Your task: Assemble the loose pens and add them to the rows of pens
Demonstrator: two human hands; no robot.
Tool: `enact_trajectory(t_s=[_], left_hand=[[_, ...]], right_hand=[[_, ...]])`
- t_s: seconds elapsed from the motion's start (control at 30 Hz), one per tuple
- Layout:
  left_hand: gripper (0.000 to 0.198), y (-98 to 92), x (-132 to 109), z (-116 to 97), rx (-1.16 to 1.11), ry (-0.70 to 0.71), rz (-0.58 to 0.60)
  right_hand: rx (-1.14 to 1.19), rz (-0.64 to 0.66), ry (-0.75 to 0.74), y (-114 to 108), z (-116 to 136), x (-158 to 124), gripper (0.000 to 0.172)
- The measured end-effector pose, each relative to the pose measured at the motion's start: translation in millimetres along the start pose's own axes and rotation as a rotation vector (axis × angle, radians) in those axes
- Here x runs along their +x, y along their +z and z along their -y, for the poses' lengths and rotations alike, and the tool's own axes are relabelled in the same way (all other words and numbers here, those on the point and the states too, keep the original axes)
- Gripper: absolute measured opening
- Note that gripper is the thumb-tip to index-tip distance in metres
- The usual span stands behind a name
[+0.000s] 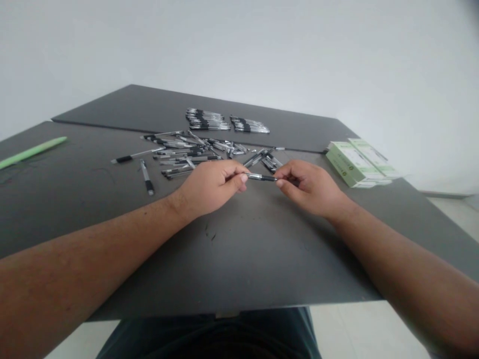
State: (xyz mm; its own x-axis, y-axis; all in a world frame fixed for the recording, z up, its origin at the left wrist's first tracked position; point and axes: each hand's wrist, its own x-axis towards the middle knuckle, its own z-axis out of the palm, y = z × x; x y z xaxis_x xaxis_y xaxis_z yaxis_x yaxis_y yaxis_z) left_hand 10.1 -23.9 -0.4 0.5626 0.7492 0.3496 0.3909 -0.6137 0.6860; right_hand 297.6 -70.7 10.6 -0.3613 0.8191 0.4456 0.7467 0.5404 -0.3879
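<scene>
A clear pen [261,177] with a black grip lies level between my two hands, just above the grey table. My left hand [215,187] is closed on its left end, with thumb and fingers pinched together. At the other end, the thumb and fingertips of my right hand [310,187] pinch the tip by the black grip. Behind my hands a loose heap of similar pens [187,152] spreads over the table, some lying crosswise. One single pen [146,178] rests apart, left of my left hand.
Two neat rows of pens, a left stack [206,119] and a right stack [249,124], lie farther back. Green and white boxes [355,162] stand at the right. A long green object [33,152] lies at the far left of the grey table [232,269], which meets a white wall.
</scene>
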Motion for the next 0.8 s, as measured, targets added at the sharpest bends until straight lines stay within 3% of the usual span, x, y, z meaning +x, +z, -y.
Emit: enact_trajectory(t_s=[0.27, 0.43, 0.53, 0.6, 0.8], left_hand=[[0.021, 3.8, 1.4, 4.7, 0.03, 0.049, -0.083], [0.02, 9.9, -0.4, 5.3, 0.035, 0.101, -0.076], [0.021, 10.7, -0.9, 5.2, 0.069, 0.114, -0.074], [0.022, 10.2, -0.7, 5.5, 0.098, 0.117, -0.056], [0.025, 8.2, 0.2, 4.4, 0.155, 0.113, -0.006]], right_hand=[[-0.223, -0.136, 0.095, -20.4, -36.3, 11.7, 0.014], [-0.404, -0.044, 0.224, -29.3, -60.6, 70.2, 0.022], [-0.506, 0.126, 0.21, -16.4, -77.2, 119.4, 0.024], [-0.532, 0.243, 0.28, -0.6, -88.7, 148.0, 0.029], [-0.572, 0.322, 0.304, 46.9, -115.5, 192.1, 0.032]])
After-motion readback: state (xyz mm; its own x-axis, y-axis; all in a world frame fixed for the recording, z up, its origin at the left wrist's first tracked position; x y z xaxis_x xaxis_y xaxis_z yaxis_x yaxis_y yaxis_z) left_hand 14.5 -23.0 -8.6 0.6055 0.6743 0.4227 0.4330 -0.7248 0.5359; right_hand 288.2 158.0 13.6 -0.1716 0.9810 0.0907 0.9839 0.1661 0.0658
